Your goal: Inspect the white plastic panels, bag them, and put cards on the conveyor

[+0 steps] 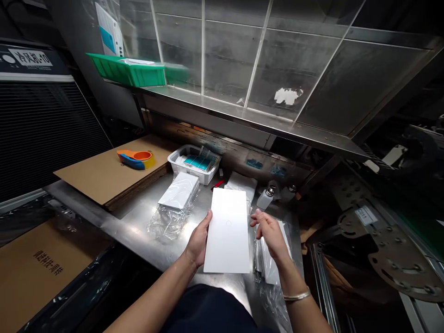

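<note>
A flat white rectangular panel with a faint small circle near its middle is held upright before me. Its left edge is in the grip of my left hand, whose fingertips are hidden behind it. Just off the panel's right edge is my right hand, fingers loosely bent and apart, with nothing visible in them. Below that hand lies a stack of white pieces in clear plastic. To the left, a stack of white panels rests on a crumpled clear bag.
A white tray with blue-and-white packets stands at the back of the metal table. Left of it, an orange-and-blue tape dispenser lies on cardboard sheets. A pump bottle stands behind my right hand. Above runs a metal shelf with a green bin.
</note>
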`<state>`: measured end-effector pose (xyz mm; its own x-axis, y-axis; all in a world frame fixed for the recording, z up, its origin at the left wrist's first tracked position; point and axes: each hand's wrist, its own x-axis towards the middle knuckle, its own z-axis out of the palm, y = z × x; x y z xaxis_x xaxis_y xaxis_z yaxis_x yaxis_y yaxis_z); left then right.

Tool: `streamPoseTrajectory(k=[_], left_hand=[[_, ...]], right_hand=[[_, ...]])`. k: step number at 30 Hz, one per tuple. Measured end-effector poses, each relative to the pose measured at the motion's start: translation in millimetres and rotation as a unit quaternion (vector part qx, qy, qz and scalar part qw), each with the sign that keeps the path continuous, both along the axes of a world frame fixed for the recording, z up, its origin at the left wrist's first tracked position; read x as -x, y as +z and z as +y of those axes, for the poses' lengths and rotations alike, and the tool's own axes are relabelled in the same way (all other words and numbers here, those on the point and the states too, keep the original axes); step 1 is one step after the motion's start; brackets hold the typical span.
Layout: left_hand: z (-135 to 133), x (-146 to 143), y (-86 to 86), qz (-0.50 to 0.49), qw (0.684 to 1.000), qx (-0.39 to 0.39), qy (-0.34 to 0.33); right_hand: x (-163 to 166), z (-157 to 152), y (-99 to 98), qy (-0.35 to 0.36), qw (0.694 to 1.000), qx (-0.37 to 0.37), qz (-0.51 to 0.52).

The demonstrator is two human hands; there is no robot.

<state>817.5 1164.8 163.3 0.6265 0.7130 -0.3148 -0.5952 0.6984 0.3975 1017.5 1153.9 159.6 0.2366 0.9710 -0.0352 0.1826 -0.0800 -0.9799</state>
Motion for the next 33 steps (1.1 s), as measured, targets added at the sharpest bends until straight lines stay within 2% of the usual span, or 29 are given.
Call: streamPoseTrajectory(k=[2, 4, 6, 10, 17, 23, 27, 30, 33], left_hand=[[-2, -3, 0.8, 0.003, 1.000, -0.007, 0.009], [-4, -6, 2.3, 0.007, 1.000, -0.014, 0.018], [-6, -7, 4.4, 0.011, 0.999, -0.018, 0.026], [-8, -3, 8.4, 0.015, 1.000, -0.009, 0.025], [-7, 4, 8.8, 0.007, 1.000, -0.007, 0.022], [-4, 3, 6.4, 0.005, 1.000, -0.005, 0.027], [-1, 2, 1.0, 0.010, 0.998, 0.005, 0.061], [1, 2, -1.6, 0.015, 0.996, 0.014, 0.088], [2, 4, -2.3, 0.022, 0.994, 0.025, 0.103]], right_hand=[[16, -11, 4.3, -0.001, 0.983, 0.000, -0.185], [29, -16, 6.9, -0.022, 0.940, -0.010, -0.341], [35, -14, 6.3, -0.039, 0.912, -0.034, -0.406], [24, -6, 2.4, -0.057, 0.925, -0.079, -0.367], [-31, -4, 9.7, -0.187, 0.933, -0.074, -0.297], [-93, -14, -1.9, -0.293, 0.906, -0.039, -0.304], [-126, -22, -19.9, -0.301, 0.902, 0.000, -0.311], [-139, -28, -32.2, -0.290, 0.890, 0.021, -0.350], [-137, -34, -34.2, -0.307, 0.866, 0.030, -0.394]])
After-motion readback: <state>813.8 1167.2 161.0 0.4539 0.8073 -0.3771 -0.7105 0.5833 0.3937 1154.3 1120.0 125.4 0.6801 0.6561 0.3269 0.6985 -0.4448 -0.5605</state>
